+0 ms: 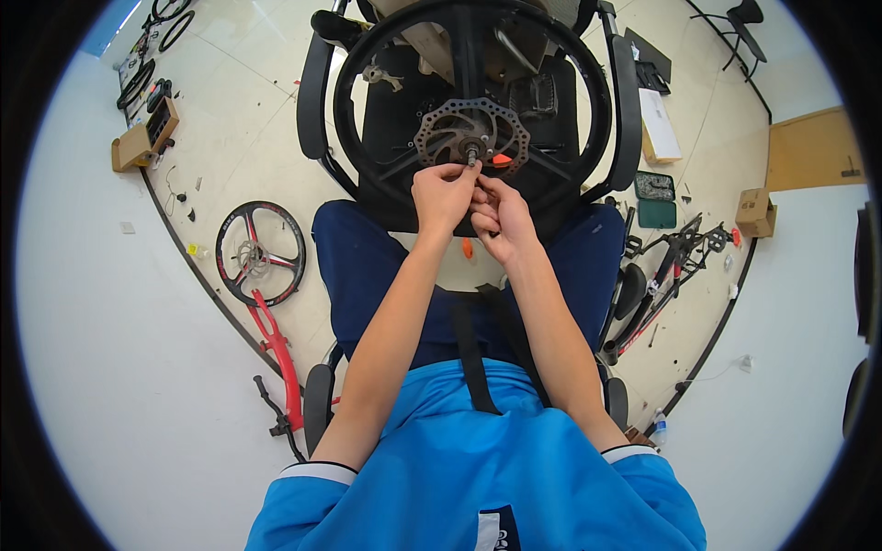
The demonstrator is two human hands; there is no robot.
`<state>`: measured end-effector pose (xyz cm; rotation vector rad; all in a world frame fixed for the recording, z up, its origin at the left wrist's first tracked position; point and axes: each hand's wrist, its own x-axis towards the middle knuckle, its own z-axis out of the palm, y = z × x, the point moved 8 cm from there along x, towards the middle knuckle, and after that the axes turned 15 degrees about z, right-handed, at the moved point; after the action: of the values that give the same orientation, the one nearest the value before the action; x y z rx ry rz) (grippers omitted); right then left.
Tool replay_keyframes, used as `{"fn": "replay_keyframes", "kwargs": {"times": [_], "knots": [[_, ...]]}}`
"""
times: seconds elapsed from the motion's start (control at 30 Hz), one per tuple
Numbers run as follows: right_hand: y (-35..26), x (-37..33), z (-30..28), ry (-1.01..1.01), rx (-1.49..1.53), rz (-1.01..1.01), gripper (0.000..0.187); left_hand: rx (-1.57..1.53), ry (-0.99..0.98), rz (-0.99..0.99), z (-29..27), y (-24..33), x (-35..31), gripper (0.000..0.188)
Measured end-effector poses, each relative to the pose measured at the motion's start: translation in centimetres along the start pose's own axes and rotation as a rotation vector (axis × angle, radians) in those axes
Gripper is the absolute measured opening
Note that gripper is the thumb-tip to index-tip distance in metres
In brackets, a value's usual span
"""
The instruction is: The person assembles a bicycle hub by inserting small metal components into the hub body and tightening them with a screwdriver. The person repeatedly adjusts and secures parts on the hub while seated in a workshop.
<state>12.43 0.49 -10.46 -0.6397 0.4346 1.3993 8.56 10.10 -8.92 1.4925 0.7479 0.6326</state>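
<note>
A black spoked wheel (345, 110) rests on a black office chair in front of me, its hub facing me. Bolted at the hub is a drilled brake disc (432, 140) with brown, worn patches, and a threaded axle (472, 152) sticks out of its middle. My left hand (441, 199) pinches the axle's end between thumb and fingertips. Close against it, my right hand (502, 222) has its fingers curled, the index finger and thumb near the axle tip. Whatever small piece the right fingers may hold is hidden.
Chair armrests (626, 110) flank the wheel on both sides. A silver brake caliper (382, 77) and a pedal (533, 95) lie beyond the hub. On the floor are a three-spoke wheel (296, 241) with a red fork (287, 367), a bike frame (675, 266), and a green case (657, 215).
</note>
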Motion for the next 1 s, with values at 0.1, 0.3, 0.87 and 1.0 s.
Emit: {"fn": "replay_keyframes", "kwargs": {"times": [0.1, 0.3, 0.87, 1.0], "knots": [[0.2, 0.3, 0.1, -0.043, 0.035, 0.024, 0.018, -0.083, 0.017, -0.022, 0.1, -0.4, -0.1, 0.022], [0.1, 0.4, -0.1, -0.042, 0.029, 0.024, 0.018, -0.09, 0.015, -0.043, 0.1, -0.6, -0.1, 0.022], [-0.5, 0.1, 0.3, -0.088, 0.007, 0.017, 0.02, -0.202, -0.016, -0.121, 0.8, -1.2, 0.2, 0.024], [-0.5, -0.5, 0.5, 0.121, -0.108, -0.093, 0.023, -0.436, -0.03, -0.303, 1.3, -2.3, -0.2, 0.022]]}}
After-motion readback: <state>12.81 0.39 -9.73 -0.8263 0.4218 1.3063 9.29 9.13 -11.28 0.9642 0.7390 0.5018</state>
